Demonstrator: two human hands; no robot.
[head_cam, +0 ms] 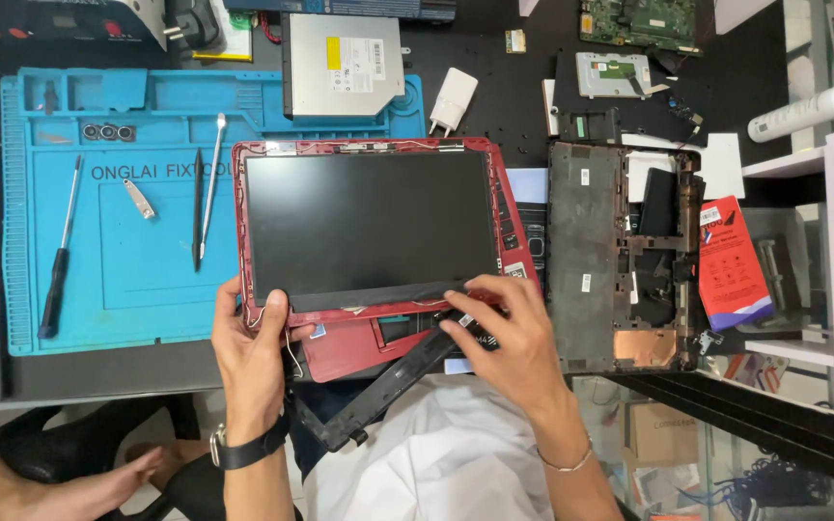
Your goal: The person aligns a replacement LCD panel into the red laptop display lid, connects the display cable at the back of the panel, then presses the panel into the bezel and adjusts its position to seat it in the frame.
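Below, head view, listed by part.

Left hand (pixel 255 349): clenched on the lower left corner of the red lid (pixel 371 232), thumb on top, fingers underneath; the grip seems to steady the lid against sliding.

Right hand (pixel 509 333): fingertips pressed on the lower edge of the screen panel (pixel 369 224) while the palm rests over the black bezel strip (pixel 388 386); it grips the strip loosely, as if lifting it clear of the lid.

Screen panel: dark, lying flat inside the red lid, at the near middle of the counter (pixel 98 381), directly before the person.

Black bezel strip: slanted from the right hand down toward the lap, its lower end hanging past the counter edge.

Blue mat (pixel 118 280): left of the lid, its right part tucked under it; on it lie a screwdriver (pixel 58 259), tweezers (pixel 197 207) and a thin metal pry tool (pixel 212 183), well apart from both hands.

Base shell (pixel 615 260): black, just right of the lid, near the right hand's knuckles; little room on that side.

Disc drive (pixel 345 66) and white charger plug (pixel 453 99): beyond the lid's far edge.

Open room: the near counter edge runs under both wrists; free surface shows mainly on the mat's lower left.
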